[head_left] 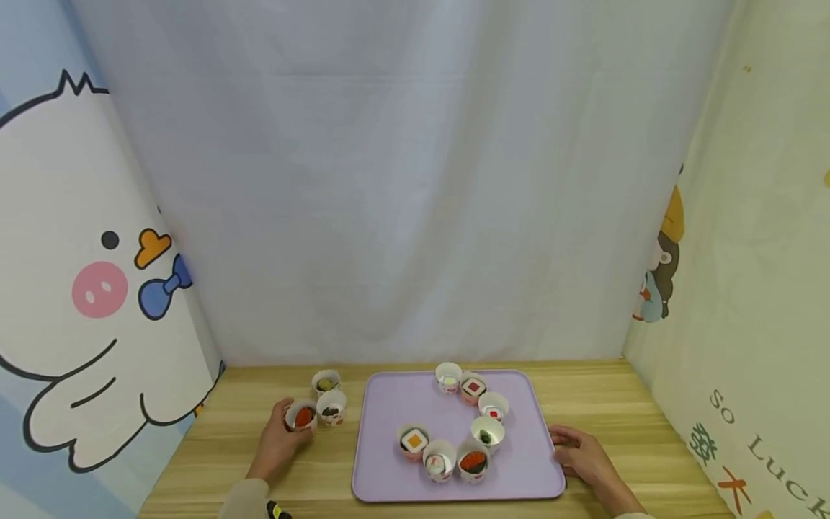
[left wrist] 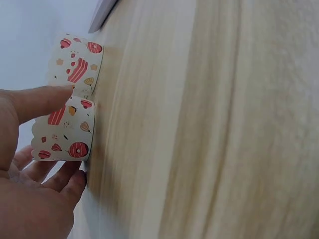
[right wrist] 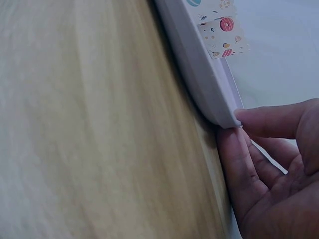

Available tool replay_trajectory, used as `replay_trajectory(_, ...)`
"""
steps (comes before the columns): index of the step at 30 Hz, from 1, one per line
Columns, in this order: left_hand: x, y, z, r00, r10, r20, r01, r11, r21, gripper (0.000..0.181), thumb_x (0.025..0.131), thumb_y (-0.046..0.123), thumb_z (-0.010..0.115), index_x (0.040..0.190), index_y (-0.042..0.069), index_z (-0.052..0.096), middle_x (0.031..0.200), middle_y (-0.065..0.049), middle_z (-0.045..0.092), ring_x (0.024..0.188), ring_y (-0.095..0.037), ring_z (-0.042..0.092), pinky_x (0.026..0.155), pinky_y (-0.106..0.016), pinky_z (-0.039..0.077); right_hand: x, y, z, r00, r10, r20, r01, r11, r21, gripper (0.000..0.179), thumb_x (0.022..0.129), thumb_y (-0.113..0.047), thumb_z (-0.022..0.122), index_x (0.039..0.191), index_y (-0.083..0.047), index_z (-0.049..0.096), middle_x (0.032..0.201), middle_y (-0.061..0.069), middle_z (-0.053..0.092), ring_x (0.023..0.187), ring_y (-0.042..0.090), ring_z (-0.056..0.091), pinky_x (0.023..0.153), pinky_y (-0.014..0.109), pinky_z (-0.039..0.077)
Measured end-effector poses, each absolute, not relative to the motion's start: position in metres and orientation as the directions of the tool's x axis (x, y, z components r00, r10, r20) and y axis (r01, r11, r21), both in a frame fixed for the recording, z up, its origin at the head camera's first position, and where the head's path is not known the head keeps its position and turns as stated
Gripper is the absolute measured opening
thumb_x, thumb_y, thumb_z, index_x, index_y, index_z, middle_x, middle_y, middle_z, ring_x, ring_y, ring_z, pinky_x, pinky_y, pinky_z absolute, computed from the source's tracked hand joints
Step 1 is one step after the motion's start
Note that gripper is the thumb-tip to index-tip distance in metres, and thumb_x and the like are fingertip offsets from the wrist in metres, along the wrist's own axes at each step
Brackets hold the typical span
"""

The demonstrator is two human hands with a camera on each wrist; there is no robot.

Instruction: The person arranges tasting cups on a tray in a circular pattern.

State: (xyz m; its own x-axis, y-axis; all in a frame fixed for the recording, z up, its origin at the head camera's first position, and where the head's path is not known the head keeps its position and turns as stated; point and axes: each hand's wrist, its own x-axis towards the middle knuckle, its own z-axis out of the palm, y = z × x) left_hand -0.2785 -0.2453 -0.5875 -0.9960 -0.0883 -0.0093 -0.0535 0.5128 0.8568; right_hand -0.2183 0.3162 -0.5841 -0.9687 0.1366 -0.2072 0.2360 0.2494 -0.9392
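On the left of the table my left hand (head_left: pixel 277 445) holds a white paper baking cup (head_left: pixel 301 417) with a red-topped sushi piece inside. In the left wrist view, thumb and fingers lie around this printed cup (left wrist: pixel 65 132), which stands upright beside another cup (left wrist: pixel 75 64). Two more cups stand by it, one with a dark green item (head_left: pixel 331 411) and one with a yellowish-green item (head_left: pixel 325 383). My right hand (head_left: pixel 586 458) pinches the right edge of the lilac tray (head_left: pixel 389 404); the right wrist view shows thumb and fingers at its rim (right wrist: pixel 212 94).
Several filled cups stand on the tray: one with an orange-centred sushi roll (head_left: pixel 413 441), one with a red-topped piece (head_left: pixel 473 463), and one with a red-centred roll (head_left: pixel 473 388). A white curtain (head_left: pixel 415 216) hangs behind the wooden table (head_left: pixel 583 389), with printed cloths at both sides.
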Motion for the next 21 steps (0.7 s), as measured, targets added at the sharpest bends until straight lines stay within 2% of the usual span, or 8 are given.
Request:
replay_trajectory(6, -0.279, -0.2457, -0.5883, -0.994, -0.105, -0.015, -0.068, 0.52, 0.852, 0.076, 0.082, 0.008, 0.074, 0.142, -0.006, 0.03, 0.136, -0.034, 0.048, 0.12, -0.044, 0.054, 0.096, -0.051, 0.047, -0.2192, 0.3167, -0.5857, -0.967, 0.133, -0.216, 0.244, 0.245, -0.938, 0.057, 0.077, 0.012, 0.062, 0.133, 0.013, 0.051, 0.11, 0.018, 0.063, 0.082, 0.017, 0.063, 0.066, 0.035, 0.058)
replay_trajectory(21, -0.2781, -0.2464, -0.5897, -0.988, -0.153, 0.005, -0.081, 0.55, 0.831, 0.065, 0.08, 0.016, 0.076, 0.132, -0.004, 0.043, 0.129, -0.03, 0.056, 0.116, -0.04, 0.058, 0.097, -0.051, 0.048, -0.2189, 0.3161, -0.5854, -0.968, 0.149, -0.205, 0.237, 0.249, -0.939, 0.057, 0.074, 0.01, 0.063, 0.131, 0.012, 0.054, 0.106, 0.013, 0.064, 0.082, 0.017, 0.062, 0.066, 0.035, 0.058)
